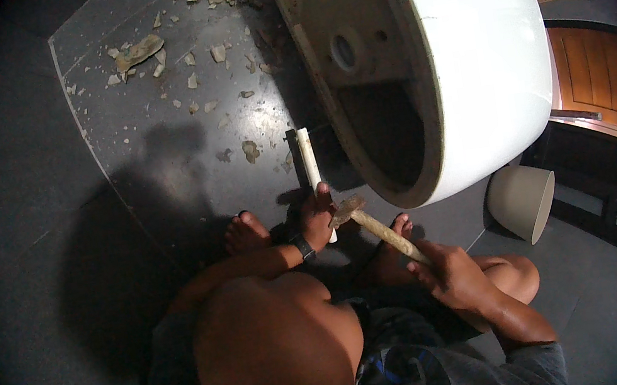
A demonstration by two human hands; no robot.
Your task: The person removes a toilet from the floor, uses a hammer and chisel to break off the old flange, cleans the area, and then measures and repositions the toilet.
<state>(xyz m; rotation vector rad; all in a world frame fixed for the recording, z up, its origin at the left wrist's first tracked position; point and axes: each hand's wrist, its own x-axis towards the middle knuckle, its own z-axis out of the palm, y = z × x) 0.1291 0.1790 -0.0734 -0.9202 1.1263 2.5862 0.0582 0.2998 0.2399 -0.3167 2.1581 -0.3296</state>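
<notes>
My left hand (318, 222), with a dark watch at the wrist, is closed around a long white rod (309, 157), perhaps a tube. Its far end points toward the floor near the toilet. A hammer (382, 232) with a pale wooden handle is gripped in my right hand (450, 276). The worn hammer head is close beside my left hand and the rod's near end; whether they touch, I cannot tell. Ahead, a white ceramic toilet (489, 52) lies tipped over, its hollow underside facing left with a round outlet inside.
Broken pale chips (218, 52) and a larger fragment (140, 53) are scattered over the grey tiled floor (155, 96). A beige bucket-like container (522, 205) lies tilted at the right. Beyond it is a brown wooden door (598, 72). My bare feet (247, 233) are near the rod.
</notes>
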